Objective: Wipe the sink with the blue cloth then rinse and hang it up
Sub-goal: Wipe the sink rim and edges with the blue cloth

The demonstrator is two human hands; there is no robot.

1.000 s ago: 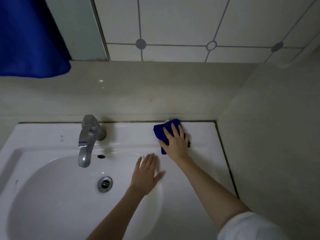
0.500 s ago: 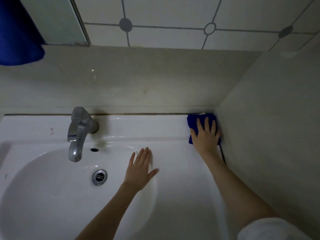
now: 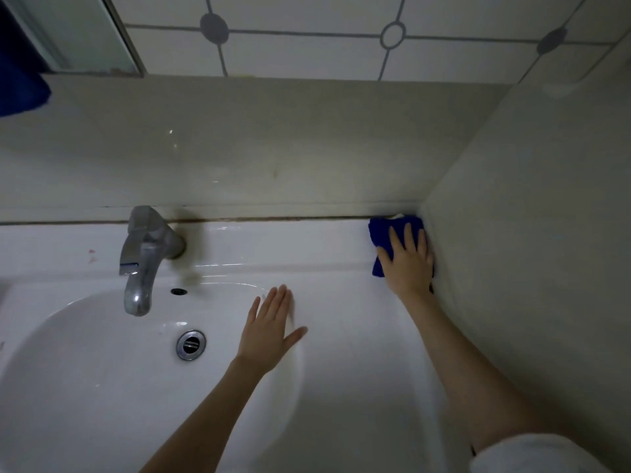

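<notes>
Head cam is looking down at us leaning over the white sink [image 3: 358, 387], and we're pressing the blue cloth [image 3: 384, 233] into the back right corner of the rim, right where the back ledge is meeting the side wall [image 3: 532, 240]. Our right hand [image 3: 408, 264] is lying flat on top of the cloth with the fingers stretched out and slightly apart, pinning it down rather than gripping it, and the cloth is touching that wall. Our left hand [image 3: 269, 331] is holding nothing, palm down with fingers straight and close together and the thumb sticking out, sitting over the right edge of the basin; can't really tell if it's touching. Over to the left, the chrome faucet [image 3: 143, 259] is pointing into the bowl, with the drain [image 3: 190, 344] just below it.
</notes>
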